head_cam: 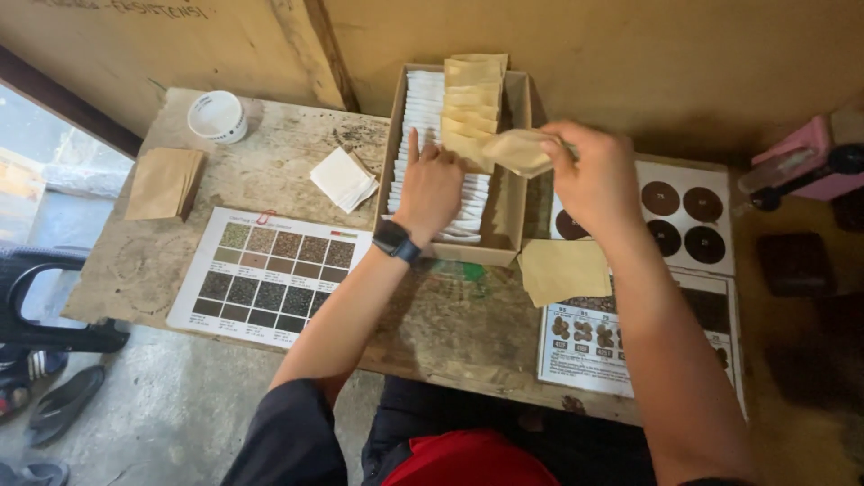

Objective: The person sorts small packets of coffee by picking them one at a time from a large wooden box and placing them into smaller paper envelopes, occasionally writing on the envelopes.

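Observation:
An open cardboard box (515,209) stands on the worn wooden table (270,162). It holds a row of white packets (419,108) on the left and a row of tan paper packets (472,94) on the right. My left hand (430,184), with a black watch on the wrist, rests its fingers in the white packets. My right hand (594,175) pinches one tan paper packet (517,150) just above the box's right side.
A colour sample chart (265,274) lies front left, beside a stack of tan envelopes (164,183), a white cup (217,116) and white folded papers (343,177). Loose tan envelopes (564,270) and printed sheets with dark circles (684,216) lie right. Pink object (814,144) far right.

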